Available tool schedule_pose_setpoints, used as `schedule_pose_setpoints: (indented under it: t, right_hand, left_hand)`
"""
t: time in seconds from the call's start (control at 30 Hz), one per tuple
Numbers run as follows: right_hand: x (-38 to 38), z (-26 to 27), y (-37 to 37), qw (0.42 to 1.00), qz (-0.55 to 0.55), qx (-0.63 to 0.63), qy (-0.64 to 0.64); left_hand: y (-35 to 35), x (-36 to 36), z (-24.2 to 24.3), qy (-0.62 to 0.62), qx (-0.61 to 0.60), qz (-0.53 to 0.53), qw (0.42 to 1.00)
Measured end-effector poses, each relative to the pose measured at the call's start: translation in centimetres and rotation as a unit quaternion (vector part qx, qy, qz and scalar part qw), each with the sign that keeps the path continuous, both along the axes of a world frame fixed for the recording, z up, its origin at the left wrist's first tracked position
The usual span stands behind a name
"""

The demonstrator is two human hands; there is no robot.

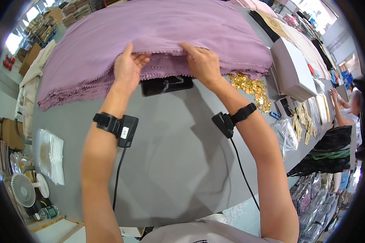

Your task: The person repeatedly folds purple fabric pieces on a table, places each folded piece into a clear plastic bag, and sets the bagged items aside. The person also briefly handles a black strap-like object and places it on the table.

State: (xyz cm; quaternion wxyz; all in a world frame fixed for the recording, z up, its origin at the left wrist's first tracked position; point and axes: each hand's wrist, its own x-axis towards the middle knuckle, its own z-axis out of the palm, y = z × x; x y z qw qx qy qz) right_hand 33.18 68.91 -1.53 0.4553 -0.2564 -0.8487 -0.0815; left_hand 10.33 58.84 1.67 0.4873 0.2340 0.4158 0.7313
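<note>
A large stack of mauve cloths (170, 27) with frilled edges covers the far side of the grey table (170, 145). My right hand (203, 62) pinches the top cloth's near edge between thumb and fingers, lifting it a little off the layers beneath. At the same edge, further left, my left hand (128, 68) has its thumb up and its fingers apart under the raised cloth; whether it grips the fabric is not plain. Below the stack's edge, between my wrists, lies a flat black object (167, 86) with a clear plastic strip on it. Both wrists wear black strapped devices with cables.
Gold tags (251, 86) lie right of my right hand, near a stack of white cards (293, 70), beige tags (304, 121) and a clear plastic bag (286, 135). Clear plastic sleeves (50, 155) and a white fan (23, 189) are at left. A co-worker (346, 106) is at far right.
</note>
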Motion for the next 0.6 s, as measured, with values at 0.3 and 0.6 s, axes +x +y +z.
schedule_pose_setpoints:
  t: [0.3,0.6]
  right_hand:
    - [20.4,5.2,8.8,0.915,-0.379,-0.117,0.069]
    - [23.4,12.3,-0.8,0.978,-0.173,-0.093,0.07]
  left_hand:
    - [-2.5,-6.2,2.3,0.084,0.049,0.083,0.992]
    - [-3.6,-12.0,2.5,0.086,0.0,0.251,0.964]
